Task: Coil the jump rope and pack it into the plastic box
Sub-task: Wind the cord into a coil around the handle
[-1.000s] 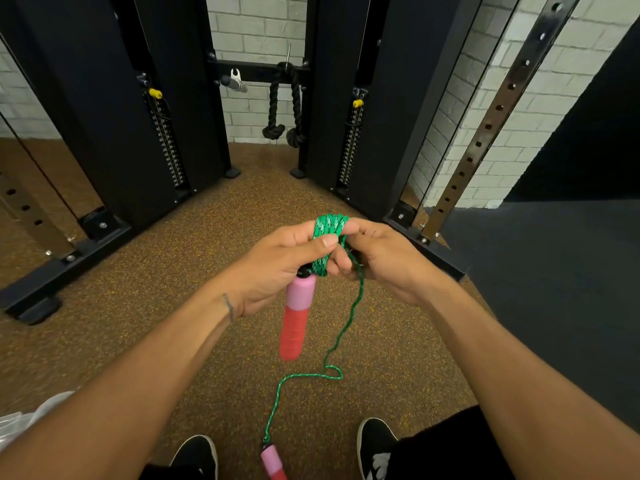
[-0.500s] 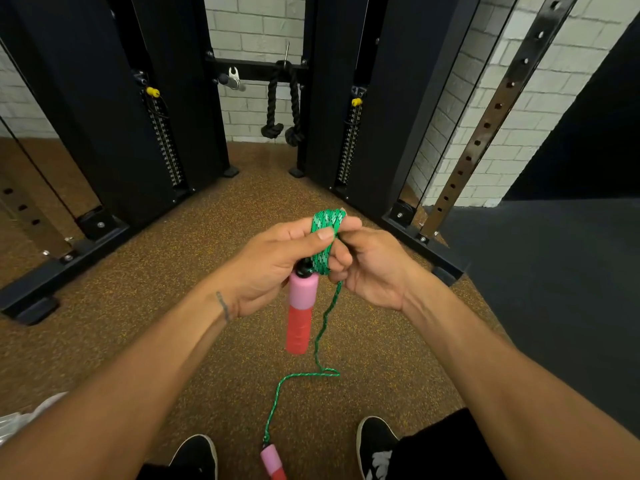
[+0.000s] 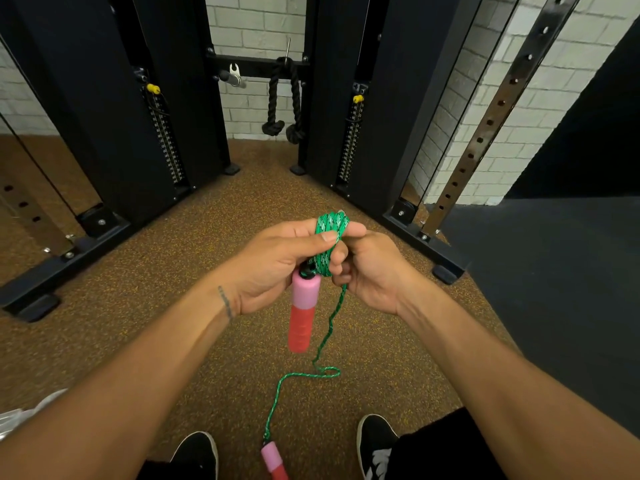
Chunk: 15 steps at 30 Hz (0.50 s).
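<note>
Now our left hand [image 3: 273,265] clamps the green coil [image 3: 330,233] higher than before. Our right hand [image 3: 367,268] pinches the loose strand [image 3: 329,327]; little remains to wind

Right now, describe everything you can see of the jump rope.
The jump rope is a green braided cord with light flecks and two foam-like handles, pink above, red below. Most of the cord is wound into a tight coil pinched between the left hand and right hand. One handle hangs upright beneath the coil. The loose tail drops, kinks above the brown floor and ends at the second handle between the shoes.
</note>
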Available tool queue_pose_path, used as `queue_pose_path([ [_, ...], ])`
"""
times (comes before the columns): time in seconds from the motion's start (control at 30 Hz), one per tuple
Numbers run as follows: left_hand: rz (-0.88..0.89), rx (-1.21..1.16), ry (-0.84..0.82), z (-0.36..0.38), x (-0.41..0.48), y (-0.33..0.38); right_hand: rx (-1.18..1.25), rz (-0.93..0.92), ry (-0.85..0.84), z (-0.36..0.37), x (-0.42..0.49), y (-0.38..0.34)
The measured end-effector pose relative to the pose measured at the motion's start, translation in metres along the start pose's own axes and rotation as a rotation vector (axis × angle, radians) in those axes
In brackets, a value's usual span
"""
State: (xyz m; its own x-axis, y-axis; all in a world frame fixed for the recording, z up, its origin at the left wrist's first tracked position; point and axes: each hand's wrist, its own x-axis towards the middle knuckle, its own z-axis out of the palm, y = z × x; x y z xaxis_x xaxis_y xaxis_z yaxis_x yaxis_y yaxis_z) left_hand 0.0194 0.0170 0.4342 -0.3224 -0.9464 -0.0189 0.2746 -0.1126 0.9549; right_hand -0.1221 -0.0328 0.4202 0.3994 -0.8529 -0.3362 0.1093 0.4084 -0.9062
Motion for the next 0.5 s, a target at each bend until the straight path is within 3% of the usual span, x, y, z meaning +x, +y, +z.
queue_pose_path([
  [0.1, 0.003, -0.091, 0.084, 0.001, 0.003, -0.004, 0.015, -0.012, -0.021, 0.001, 0.000, -0.001],
  [0.2, 0.006, -0.220, 0.156, 0.001, 0.005, -0.005, -0.132, -0.044, 0.017, 0.001, 0.004, 0.004],
  [0.37, 0.051, -0.388, 0.321, -0.001, 0.008, 0.000, -0.804, -0.298, 0.047, -0.007, 0.008, 0.008],
  [0.5, 0.084, -0.381, 0.404, -0.002, 0.009, 0.000, -1.115, -0.300, -0.059, -0.009, 0.007, 0.010],
])
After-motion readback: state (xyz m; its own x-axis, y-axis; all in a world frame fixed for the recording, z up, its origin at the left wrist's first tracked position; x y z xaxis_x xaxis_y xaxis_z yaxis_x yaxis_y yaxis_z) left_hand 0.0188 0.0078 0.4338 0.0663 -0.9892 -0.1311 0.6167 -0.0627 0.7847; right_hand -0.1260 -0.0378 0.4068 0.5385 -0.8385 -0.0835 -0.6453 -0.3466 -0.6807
